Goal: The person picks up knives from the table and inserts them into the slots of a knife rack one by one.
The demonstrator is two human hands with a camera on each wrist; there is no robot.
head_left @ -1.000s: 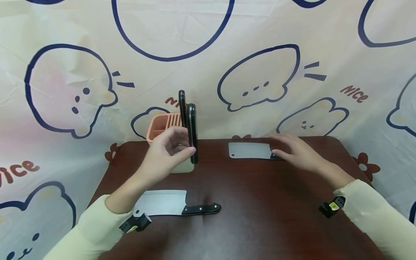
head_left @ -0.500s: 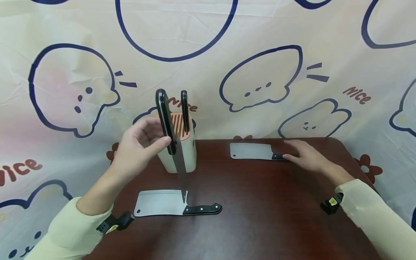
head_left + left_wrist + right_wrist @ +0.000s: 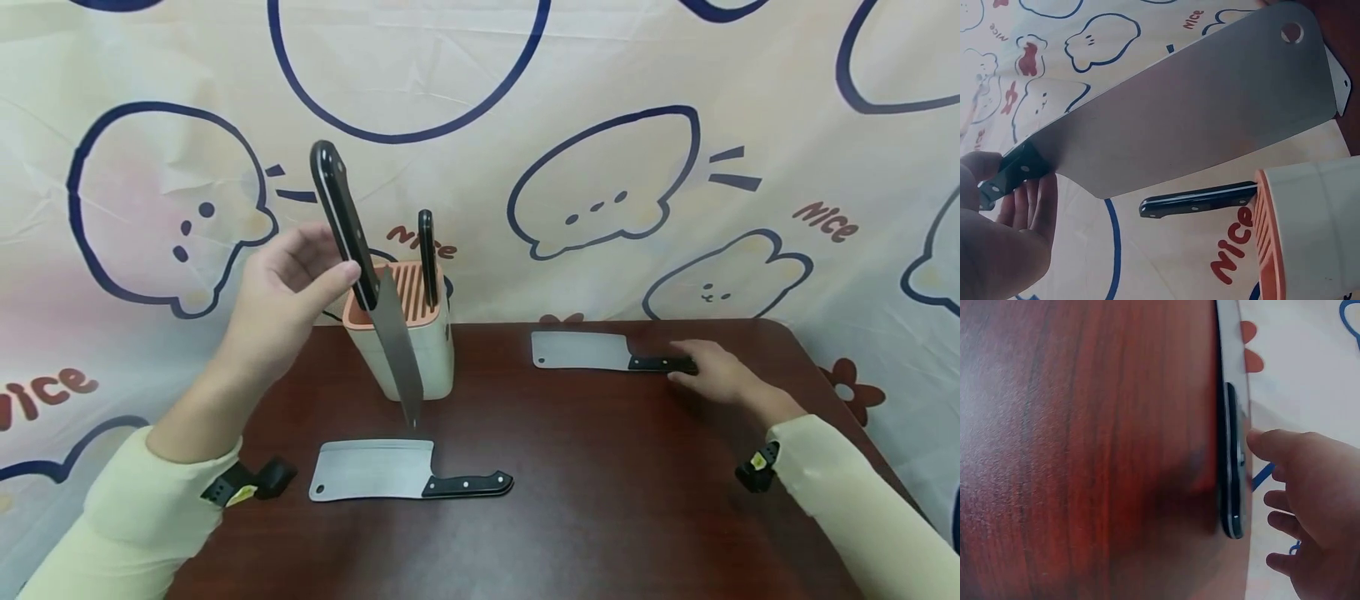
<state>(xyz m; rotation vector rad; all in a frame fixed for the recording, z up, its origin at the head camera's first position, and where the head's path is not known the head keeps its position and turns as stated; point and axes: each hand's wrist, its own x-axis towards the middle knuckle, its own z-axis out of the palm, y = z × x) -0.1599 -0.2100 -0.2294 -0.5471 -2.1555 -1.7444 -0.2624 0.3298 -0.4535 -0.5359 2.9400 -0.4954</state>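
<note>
My left hand point(image 3: 281, 292) grips the black handle of a cleaver point(image 3: 397, 342), raised in front of the knife block. Its blade slants downward; in the left wrist view the broad blade point(image 3: 1179, 106) shows a hole near its end corner. The knife block point(image 3: 438, 358) is cream with a slotted orange top, and one black-handled knife point(image 3: 427, 254) stands in it. My right hand point(image 3: 716, 371) hovers over the handle end of another cleaver point(image 3: 581, 350) lying at the table's back. In the right wrist view, the thumb is beside that handle point(image 3: 1235, 469), fingers loosely bent.
A further cleaver point(image 3: 375, 471) lies flat on the brown table point(image 3: 600, 500) toward the front left, its black handle to the right. A cloth printed with cartoon shapes point(image 3: 465, 192) hangs behind the table and along its sides.
My left hand has moved left and up with the cleaver, bringing the slanting blade into view before the block. My right hand has shifted right and slightly down along the back cleaver's handle.
</note>
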